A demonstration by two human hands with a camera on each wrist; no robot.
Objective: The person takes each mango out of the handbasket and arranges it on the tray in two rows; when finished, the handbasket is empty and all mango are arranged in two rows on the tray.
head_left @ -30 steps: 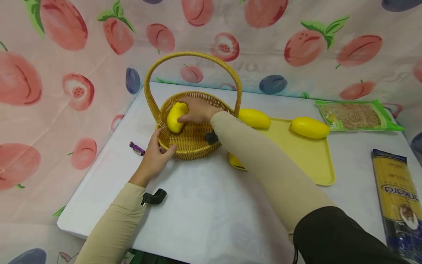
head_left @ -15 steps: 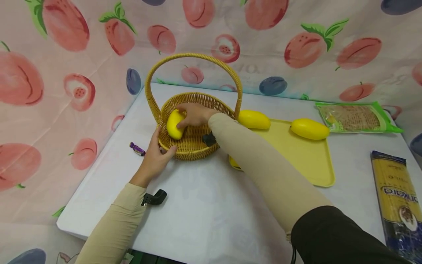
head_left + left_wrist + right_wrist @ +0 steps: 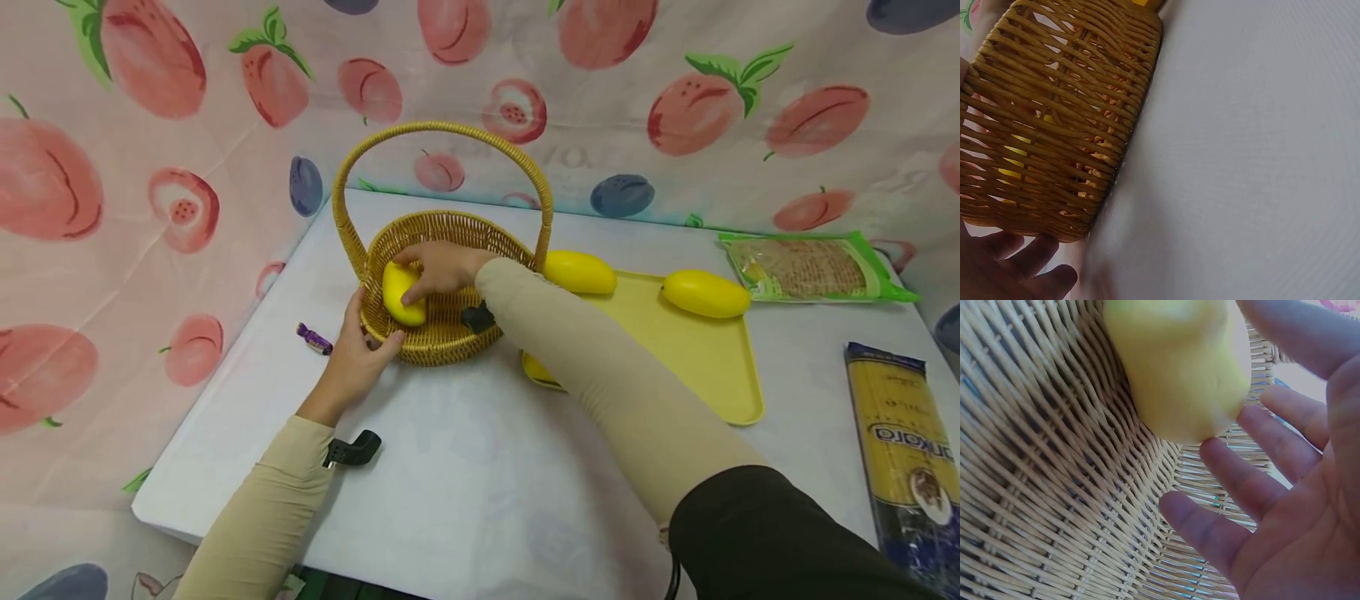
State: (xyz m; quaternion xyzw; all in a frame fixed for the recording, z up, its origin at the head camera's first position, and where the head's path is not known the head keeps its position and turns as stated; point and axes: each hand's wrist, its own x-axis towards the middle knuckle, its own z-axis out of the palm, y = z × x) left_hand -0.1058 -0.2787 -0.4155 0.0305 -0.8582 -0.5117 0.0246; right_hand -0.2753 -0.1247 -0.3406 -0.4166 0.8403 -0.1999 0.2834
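Observation:
A yellow mango [image 3: 403, 300] lies at the left inside the wicker basket [image 3: 450, 352]. My right hand [image 3: 444, 265] reaches over the rim and holds it, thumb on its near side, fingers over its far end. Close up in the right wrist view, fingertips of the right hand [image 3: 1285, 500] meet the end of the mango [image 3: 1179, 375] beside the woven wall [image 3: 1047, 475]. My left hand [image 3: 351, 358] grips the basket's left front rim, thumb toward the front and fingers along the outer side. In the left wrist view its fingers [image 3: 1029, 262] sit at the basket's edge [image 3: 1060, 125].
Right of the basket is a yellow tray [image 3: 675, 358] with mangoes [image 3: 579, 272] [image 3: 705, 293] at its back; another yellow piece is mostly hidden by the right sleeve. A wrapped candy [image 3: 313, 339], a green-edged packet [image 3: 813, 265] and a pasta bag [image 3: 900, 450] lie around.
The right hand and the mango have shifted down and nearer inside the basket, and the mango has tilted. The left hand stays at the rim.

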